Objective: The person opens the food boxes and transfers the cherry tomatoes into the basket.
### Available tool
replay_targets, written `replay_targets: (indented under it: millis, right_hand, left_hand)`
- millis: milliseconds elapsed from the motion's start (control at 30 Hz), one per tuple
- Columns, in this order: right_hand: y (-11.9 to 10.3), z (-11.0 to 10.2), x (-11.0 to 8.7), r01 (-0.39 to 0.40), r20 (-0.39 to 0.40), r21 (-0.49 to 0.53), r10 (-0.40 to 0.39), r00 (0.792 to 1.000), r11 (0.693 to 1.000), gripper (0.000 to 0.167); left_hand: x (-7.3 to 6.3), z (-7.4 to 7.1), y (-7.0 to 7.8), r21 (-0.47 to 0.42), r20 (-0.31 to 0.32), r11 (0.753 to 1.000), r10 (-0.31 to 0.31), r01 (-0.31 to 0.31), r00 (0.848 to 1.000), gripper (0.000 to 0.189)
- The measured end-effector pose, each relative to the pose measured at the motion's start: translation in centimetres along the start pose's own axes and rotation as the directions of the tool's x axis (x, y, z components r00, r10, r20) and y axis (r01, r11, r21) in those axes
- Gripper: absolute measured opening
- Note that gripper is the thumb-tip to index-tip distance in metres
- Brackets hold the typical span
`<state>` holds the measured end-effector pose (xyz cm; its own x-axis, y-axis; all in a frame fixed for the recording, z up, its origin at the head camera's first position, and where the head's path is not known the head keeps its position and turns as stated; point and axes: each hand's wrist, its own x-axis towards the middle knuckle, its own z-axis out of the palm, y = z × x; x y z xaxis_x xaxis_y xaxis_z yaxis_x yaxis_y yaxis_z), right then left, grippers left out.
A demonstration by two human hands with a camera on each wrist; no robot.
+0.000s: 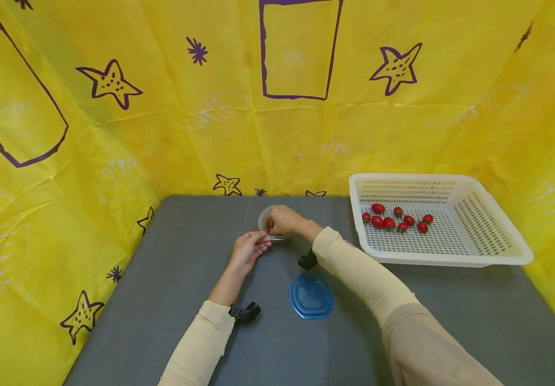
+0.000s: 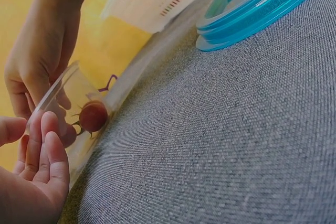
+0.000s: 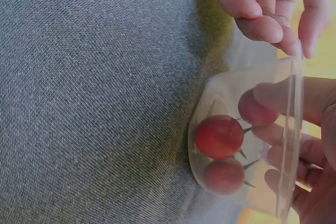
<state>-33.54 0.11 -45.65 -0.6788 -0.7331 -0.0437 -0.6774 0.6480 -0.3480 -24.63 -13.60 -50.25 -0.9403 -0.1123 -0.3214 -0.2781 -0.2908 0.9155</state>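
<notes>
A clear round plastic container (image 1: 264, 215) stands on the table, with several red cherry tomatoes (image 3: 219, 137) inside. The left hand (image 1: 248, 250) pinches its rim between thumb and fingertips, at the near left side in the head view. The right hand (image 1: 285, 221) reaches down into the container from above. In the right wrist view its thumb and fingers hold one cherry tomato (image 3: 252, 109) inside the wall. Two other tomatoes with green stems lie beside that one. The left wrist view shows a tomato (image 2: 93, 116) through the clear side, near the right hand's fingers.
A blue round lid (image 1: 311, 296) lies on the grey table (image 1: 161, 321), nearer the person than the container. At the right stands a white slotted basket (image 1: 491, 230) with several more cherry tomatoes (image 1: 389, 222). Yellow patterned cloth (image 1: 296, 139) hangs behind the table.
</notes>
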Motion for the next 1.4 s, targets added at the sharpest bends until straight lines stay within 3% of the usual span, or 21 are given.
replay_targets:
  millis: [367,833,1400]
  right_hand:
    - [-0.2,-1.0,-0.4,-0.040,0.034,0.090,0.037,0.999,0.995,0.021]
    - [0.3,-2.7,-1.5,-0.058,0.012,0.081,0.057,0.998,0.995,0.028]
    - [1.3,-6.2,-3.7,0.016,-0.031,0.069,-0.014,0.999,0.997,0.026]
  left_hand:
    - [-0.1,-0.1,0.1,-0.009,0.011,1.000,-0.005,0.005,1.000,0.008]
    - [0.0,-0.3,-0.1,0.002,0.000,1.000,-0.015,0.015,1.000,0.009]
    - [-0.2,0.0,0.1,0.003,0.002,1.000,0.000,0.000,1.000,0.007]
